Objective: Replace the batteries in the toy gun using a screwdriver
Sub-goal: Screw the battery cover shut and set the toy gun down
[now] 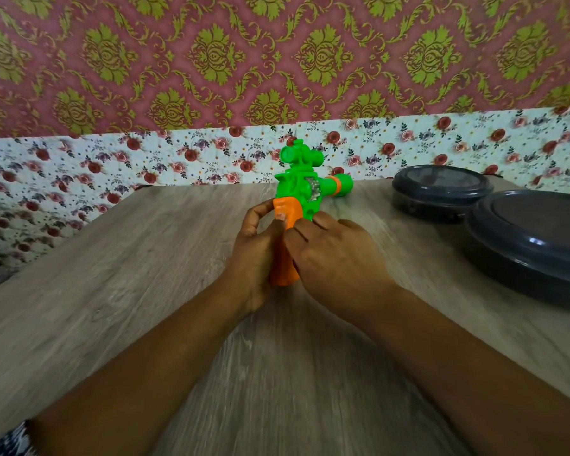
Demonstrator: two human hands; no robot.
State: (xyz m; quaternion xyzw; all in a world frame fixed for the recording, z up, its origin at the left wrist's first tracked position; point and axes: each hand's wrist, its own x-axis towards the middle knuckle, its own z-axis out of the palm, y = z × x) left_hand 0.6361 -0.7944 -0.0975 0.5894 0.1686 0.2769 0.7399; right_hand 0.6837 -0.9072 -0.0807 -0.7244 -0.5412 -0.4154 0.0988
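Note:
A green toy gun (297, 189) with an orange handle (287, 212) stands at the middle of the wooden table (112, 274), its barrel pointing right and its scope on top. My left hand (255, 255) grips the orange handle from the left, thumb lying across its upper part. My right hand (336, 261) lies against the handle's right side, fingers bent toward it and fingertips touching the orange plastic. Whether the right hand holds anything small is hidden. No screwdriver or batteries are in view.
Two round dark grey lidded containers stand at the table's right: a smaller one (441, 192) at the back and a larger one (533, 245) nearer. A floral-papered wall (145, 159) rises just behind the table's far edge.

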